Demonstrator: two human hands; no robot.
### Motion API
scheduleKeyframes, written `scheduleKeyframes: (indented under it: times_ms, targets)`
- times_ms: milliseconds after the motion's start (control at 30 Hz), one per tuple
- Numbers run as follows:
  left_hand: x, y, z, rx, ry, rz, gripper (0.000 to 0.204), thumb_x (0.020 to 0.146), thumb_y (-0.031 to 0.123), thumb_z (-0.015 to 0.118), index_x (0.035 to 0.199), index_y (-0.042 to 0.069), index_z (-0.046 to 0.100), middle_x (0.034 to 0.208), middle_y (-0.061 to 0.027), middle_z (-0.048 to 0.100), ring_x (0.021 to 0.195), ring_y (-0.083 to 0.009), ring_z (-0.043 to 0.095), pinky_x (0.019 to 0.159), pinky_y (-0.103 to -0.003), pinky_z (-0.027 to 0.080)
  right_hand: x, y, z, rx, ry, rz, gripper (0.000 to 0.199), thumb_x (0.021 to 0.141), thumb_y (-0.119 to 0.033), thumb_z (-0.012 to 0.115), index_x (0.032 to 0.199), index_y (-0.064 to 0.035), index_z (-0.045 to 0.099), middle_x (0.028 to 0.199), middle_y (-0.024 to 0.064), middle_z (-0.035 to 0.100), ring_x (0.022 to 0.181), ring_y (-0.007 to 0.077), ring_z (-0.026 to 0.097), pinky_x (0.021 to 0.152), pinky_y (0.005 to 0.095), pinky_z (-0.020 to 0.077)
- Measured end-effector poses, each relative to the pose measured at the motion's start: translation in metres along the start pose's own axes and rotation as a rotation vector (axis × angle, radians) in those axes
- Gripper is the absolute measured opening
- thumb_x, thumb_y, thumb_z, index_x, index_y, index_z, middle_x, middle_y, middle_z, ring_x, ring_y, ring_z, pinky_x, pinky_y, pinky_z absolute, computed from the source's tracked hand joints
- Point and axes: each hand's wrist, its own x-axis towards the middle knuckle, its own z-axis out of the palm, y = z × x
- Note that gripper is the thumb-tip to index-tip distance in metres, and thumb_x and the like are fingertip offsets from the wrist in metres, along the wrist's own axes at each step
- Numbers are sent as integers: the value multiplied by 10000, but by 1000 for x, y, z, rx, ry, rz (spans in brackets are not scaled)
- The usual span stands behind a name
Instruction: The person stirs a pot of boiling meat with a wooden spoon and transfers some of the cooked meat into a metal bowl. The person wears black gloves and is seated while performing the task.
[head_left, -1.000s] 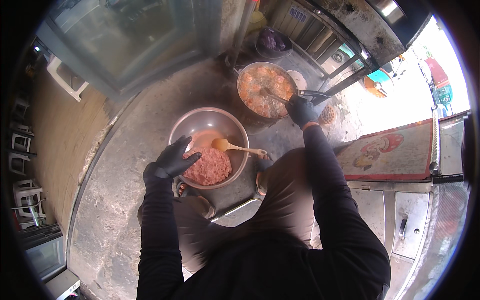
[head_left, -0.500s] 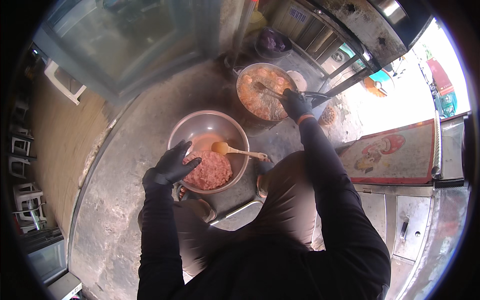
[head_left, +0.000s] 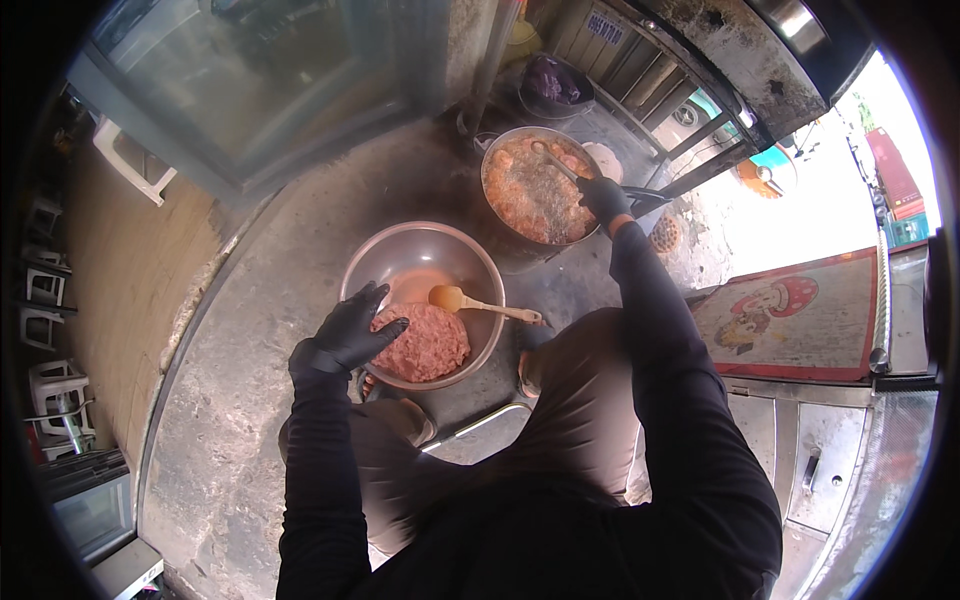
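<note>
My right hand point(head_left: 604, 202), in a black glove, grips the handle of a ladle point(head_left: 556, 161) over a pot point(head_left: 487, 190). Reddish pieces point(head_left: 512, 160) float in the bubbling liquid there. A large metal bowl point(head_left: 480, 245) stands nearer to me, holding a mound of pinkish minced meat point(head_left: 432, 348). Gloved as well, my left hand point(head_left: 358, 328) rests at the left side of that meat with its fingers apart. A spatula with a yellowish head point(head_left: 446, 298) leans across the bowl, its pale handle sticking out over the right rim. Neither hand touches it.
Behind the pot stands a dark basin point(head_left: 548, 105) with a purple plastic bag point(head_left: 555, 80). A metal rack point(head_left: 690, 125) rises at the far right. Steel cabinets point(head_left: 825, 450) stand to my right, and a glass-panelled frame point(head_left: 250, 90) stands at the far left.
The ladle's head has swung to the upper part of the pot as my right hand shifted slightly. My left hand stays at the meat. The whole view has drifted a little.
</note>
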Motion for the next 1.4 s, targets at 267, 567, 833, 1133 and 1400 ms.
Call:
scheduleKeyframes:
  times_ms: [267, 567, 833, 1133, 1400]
  targets:
    - [2, -3, 1, 25, 9, 6, 756, 914, 481, 671, 1439, -26, 474, 1460, -290, 489, 1401, -389, 445, 1148, -431, 380, -4, -2, -1, 26, 20, -163, 366, 962, -387, 586, 987, -51, 729, 859, 164, 745, 868, 333, 728, 801, 446, 541]
    - [2, 2, 0, 8, -10, -8, 767, 919, 503, 662, 1443, -25, 473, 1482, -280, 473, 1411, -376, 440, 1156, -420, 371, -38, -58, -35, -55, 126, 132, 376, 928, -405, 597, 1083, -76, 695, 1052, 235, 716, 975, 406, 697, 863, 514, 544]
    - [2, -1, 1, 41, -52, -58, 803, 931, 507, 658, 1505, 3, 412, 1521, -224, 460, 1432, -335, 424, 1171, -395, 352, -92, -81, -112, -121, 220, 199, 251, 931, -320, 606, 1013, -97, 688, 1002, 196, 717, 966, 412, 685, 807, 505, 534]
    - [0, 5, -1, 3, -54, -58, 800, 925, 506, 668, 1501, 6, 424, 1525, -216, 458, 1439, -325, 416, 1175, -388, 347, -135, -76, -151, -538, 21, 0, 213, 822, -245, 640, 936, -97, 742, 898, 148, 730, 837, 346, 716, 745, 481, 568]
    - [2, -4, 5, 19, -59, -84, 799, 920, 523, 654, 1495, 13, 434, 1526, -219, 454, 1441, -329, 411, 1177, -389, 344, -108, -97, -148, -608, -152, 4, 239, 814, -228, 616, 926, -61, 744, 905, 174, 740, 827, 335, 728, 689, 467, 546]
